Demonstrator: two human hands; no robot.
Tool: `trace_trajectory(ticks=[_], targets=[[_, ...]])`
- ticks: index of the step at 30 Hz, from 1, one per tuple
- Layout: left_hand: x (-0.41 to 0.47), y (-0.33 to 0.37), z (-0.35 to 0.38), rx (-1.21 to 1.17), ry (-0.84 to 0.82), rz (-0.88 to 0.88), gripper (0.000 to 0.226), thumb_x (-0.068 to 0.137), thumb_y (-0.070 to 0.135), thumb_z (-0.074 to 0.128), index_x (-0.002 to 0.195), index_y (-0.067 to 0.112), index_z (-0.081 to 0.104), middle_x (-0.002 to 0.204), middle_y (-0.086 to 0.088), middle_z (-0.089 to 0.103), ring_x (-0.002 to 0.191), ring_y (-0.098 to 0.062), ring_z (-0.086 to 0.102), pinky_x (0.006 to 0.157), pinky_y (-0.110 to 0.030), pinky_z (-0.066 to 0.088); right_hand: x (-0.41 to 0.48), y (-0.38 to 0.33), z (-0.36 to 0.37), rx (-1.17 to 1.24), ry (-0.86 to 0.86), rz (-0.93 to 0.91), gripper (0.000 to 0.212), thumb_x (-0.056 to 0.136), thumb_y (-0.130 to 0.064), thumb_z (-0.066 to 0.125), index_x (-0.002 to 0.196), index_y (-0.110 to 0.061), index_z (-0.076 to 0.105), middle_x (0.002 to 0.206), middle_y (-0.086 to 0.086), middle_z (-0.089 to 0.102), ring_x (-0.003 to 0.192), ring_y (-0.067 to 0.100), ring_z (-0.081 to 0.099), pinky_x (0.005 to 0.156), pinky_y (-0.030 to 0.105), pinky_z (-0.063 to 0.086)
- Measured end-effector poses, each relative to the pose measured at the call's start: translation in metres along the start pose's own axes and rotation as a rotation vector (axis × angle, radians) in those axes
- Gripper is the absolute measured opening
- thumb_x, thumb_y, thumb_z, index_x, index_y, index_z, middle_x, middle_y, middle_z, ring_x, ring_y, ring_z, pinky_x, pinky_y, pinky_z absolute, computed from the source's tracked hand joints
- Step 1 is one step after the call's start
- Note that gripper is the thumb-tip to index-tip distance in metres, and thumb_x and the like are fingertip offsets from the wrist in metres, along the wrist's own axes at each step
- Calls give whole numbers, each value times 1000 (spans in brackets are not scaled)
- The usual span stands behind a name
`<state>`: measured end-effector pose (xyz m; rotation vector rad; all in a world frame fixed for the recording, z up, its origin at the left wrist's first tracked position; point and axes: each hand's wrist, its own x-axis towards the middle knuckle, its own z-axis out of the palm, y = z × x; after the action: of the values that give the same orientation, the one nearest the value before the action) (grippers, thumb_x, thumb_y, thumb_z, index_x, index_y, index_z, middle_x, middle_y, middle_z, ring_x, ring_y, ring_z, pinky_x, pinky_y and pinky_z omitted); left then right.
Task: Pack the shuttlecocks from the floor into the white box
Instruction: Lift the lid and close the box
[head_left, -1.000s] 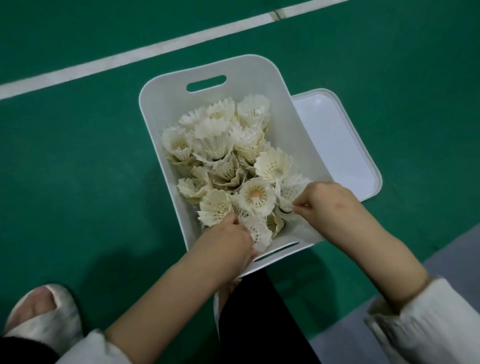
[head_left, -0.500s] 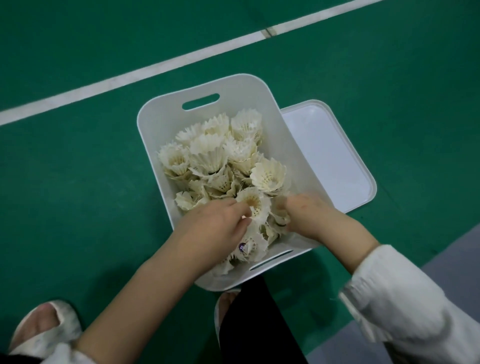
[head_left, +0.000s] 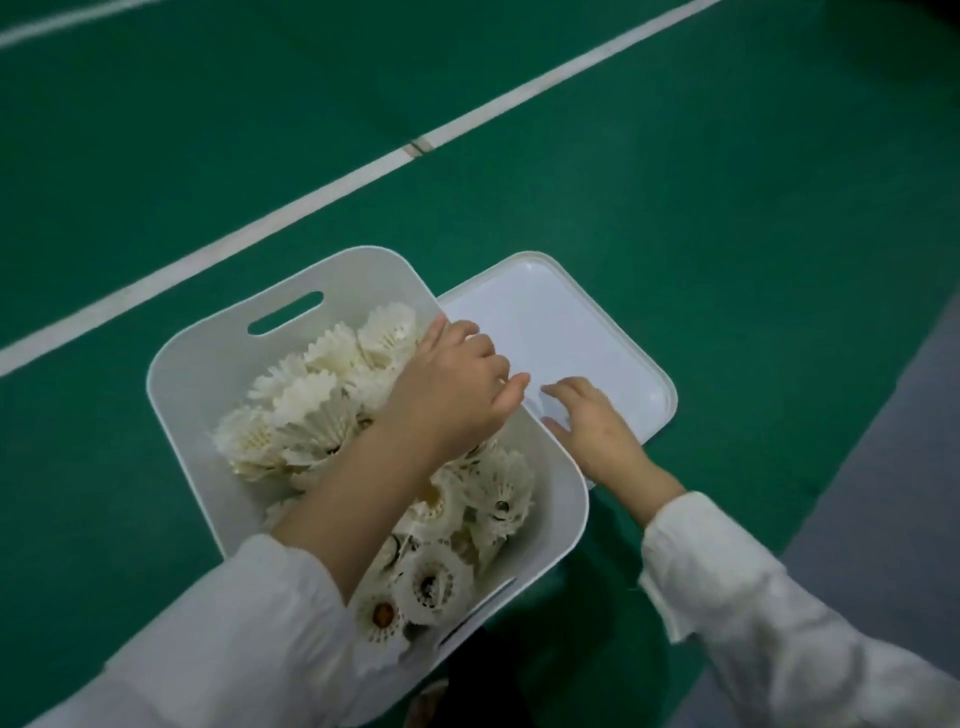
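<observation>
Head view, looking down. A white box (head_left: 171, 374) with rounded corners is set on a green court floor (head_left: 675, 182), which is crossed by a white boundary line (head_left: 311, 192) and bordered at the right by a grey strip (head_left: 909, 441). The box is filled with white feather shuttlecocks (head_left: 311, 415), most of them turned skirt-up; near the close end several are seen from the cork side. Small dark marks are carried on a few corks (head_left: 501, 505), too small to be read. An oval handle slot (head_left: 285, 313) is cut in the far wall, and a second slot (head_left: 467, 618) in the near wall. A white lid (head_left: 587, 322) is laid flat just beside the box on its right, with its near edge hidden by the box's rim. The left hand (head_left: 452, 389) is stretched across the shuttlecocks to the right rim of the box; its fingers (head_left: 467, 332) are bent downward there and the thumb is pointed toward the lid, though whether anything is gripped cannot be told. The right hand (head_left: 592, 426) is rested palm-down on the lid, its fingers (head_left: 566, 387) loosely spread and nearly straight, nothing being held. Both forearms are covered by white sleeves (head_left: 753, 623).
</observation>
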<state>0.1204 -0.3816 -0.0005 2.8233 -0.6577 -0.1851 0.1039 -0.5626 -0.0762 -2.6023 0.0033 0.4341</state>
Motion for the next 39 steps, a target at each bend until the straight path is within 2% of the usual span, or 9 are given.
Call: trace_trajectory(ticks=[4,10,17,20,23,25,30,34,39], targets=[[-13,-7,2,0,42,-6,46,94,41,28,87,16,67,87,3,60,101,-18,44,108,-36,22,19,5,48,-163,-186,-13,76,91,-51,40,148,-15,3,157,6,-6,145,25,-7,119,41,4],[-34,-10,2,7,26,-3,44,92,41,28,84,20,65,80,8,50,99,-15,44,111,-33,11,24,16,79,-303,-158,-35,69,96,-47,28,148,-13,-4,156,11,-14,143,31,-15,115,49,-6],[-37,-8,7,1,25,3,46,92,42,21,84,19,60,86,8,45,111,-17,42,114,-35,7,15,-10,36,-538,-126,-65,57,91,8,29,144,3,8,151,30,7,140,44,8,115,53,13],[-32,-2,1,14,-21,-29,41,94,42,27,105,20,59,112,5,57,128,-15,35,115,-37,3,2,-32,-17,-410,48,-68,61,86,10,37,142,-1,16,152,21,20,135,34,31,108,41,29],[-26,2,-19,-198,89,-183,36,95,34,37,125,20,51,129,2,55,126,-14,40,112,-33,16,-20,-71,-75,-243,190,-22,56,87,6,37,140,-8,25,123,25,55,99,37,58,77,39,44],[-24,1,-38,-420,224,-329,37,95,27,39,129,16,50,131,-2,55,121,-18,47,103,-31,31,-39,-98,-101,-207,286,-91,52,89,4,35,138,-10,29,111,21,62,90,38,59,71,38,42],[-34,-13,-71,-755,356,-495,39,97,22,36,134,14,46,133,-5,53,116,-21,52,89,-23,36,-85,-163,-117,-136,340,-413,61,82,14,42,139,-6,34,142,15,44,126,28,48,104,31,36],[-63,-48,-71,-1148,423,-719,47,89,49,35,130,28,45,128,-5,56,104,-23,57,90,-34,46,-120,-210,-110,-190,385,-642,58,67,10,64,122,-3,54,108,16,69,87,28,69,66,32,55],[-111,-76,-80,-1403,597,-888,56,94,51,22,139,20,34,140,-3,41,126,-23,39,110,-45,27,-154,-257,-118,404,167,-560,36,88,-3,46,119,-20,55,91,2,67,71,14,61,63,29,50]])
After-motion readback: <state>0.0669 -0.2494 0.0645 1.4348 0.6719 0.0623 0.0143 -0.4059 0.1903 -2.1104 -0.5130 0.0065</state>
